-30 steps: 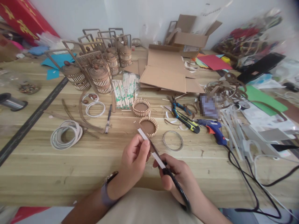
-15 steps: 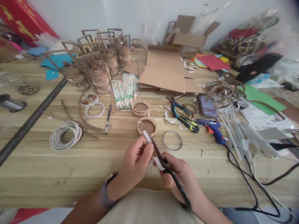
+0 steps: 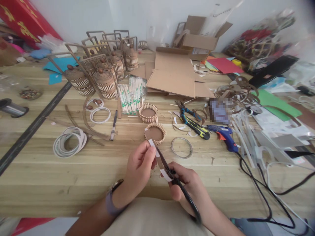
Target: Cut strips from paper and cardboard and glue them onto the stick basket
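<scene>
My left hand (image 3: 139, 168) pinches a narrow white-and-brown paper strip (image 3: 157, 159) just above the near edge of the wooden table (image 3: 61, 177). My right hand (image 3: 188, 188) grips black scissors (image 3: 172, 177), whose blades lie along the strip and cross it. A small round basket base (image 3: 155, 132) with a stick rim sits right beyond the strip. A thin metal ring (image 3: 182, 147) lies to the right of it.
Another stick-rimmed base (image 3: 148, 112), chopstick packets (image 3: 130, 95), woven lantern-like baskets (image 3: 105, 82), tape rolls (image 3: 70, 141), a pen (image 3: 114, 124), flat cardboard (image 3: 174, 77), a utility knife (image 3: 195, 126), a blue glue gun (image 3: 225, 134) with black cable (image 3: 265, 193), coloured paper at the back.
The strip has become shorter beyond my left fingers as the scissors worked along it; a loose white end now hangs by the right thumb. Both hands stayed in about the same place.
</scene>
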Motion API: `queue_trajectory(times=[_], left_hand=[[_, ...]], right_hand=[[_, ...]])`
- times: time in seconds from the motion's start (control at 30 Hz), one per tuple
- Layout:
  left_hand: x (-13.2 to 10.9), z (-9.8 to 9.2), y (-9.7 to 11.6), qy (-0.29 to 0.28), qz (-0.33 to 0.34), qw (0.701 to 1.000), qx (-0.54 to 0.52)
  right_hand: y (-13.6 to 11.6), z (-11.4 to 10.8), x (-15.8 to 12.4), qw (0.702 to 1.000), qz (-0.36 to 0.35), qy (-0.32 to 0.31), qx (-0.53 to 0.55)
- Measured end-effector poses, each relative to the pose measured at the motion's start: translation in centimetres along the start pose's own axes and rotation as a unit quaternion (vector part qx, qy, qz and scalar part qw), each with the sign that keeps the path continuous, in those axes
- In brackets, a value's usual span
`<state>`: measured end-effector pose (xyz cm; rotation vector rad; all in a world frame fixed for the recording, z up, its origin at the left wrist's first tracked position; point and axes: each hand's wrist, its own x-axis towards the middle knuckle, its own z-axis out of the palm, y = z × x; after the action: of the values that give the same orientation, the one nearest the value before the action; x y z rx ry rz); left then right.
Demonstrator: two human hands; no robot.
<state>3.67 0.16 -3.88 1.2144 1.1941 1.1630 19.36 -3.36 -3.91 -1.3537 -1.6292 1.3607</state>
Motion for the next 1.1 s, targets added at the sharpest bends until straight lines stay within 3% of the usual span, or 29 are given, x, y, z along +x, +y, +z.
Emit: queue_trajectory(times=[0.1,0.27,0.77,1.1], left_hand=[[-0.04,0.16,0.31,0.000,-0.003,1.000,0.010],[-0.30,0.21,0.01,-0.052,-0.010,0.998,0.016],[-0.43,0.41,-0.17,-0.041,-0.003,0.998,0.045],[-0.62,0.64,-0.47,-0.092,0.001,0.996,0.009]], right_hand=[[0.09,-0.06,-0.09,1.000,-0.002,-0.003,-0.004],[0.27,-0.11,-0.03,1.000,-0.017,-0.005,0.004],[-0.32,0.20,0.13,0.999,-0.011,0.028,-0.013],[-0.33,0.23,0.22,0.999,-0.027,0.040,0.009]])
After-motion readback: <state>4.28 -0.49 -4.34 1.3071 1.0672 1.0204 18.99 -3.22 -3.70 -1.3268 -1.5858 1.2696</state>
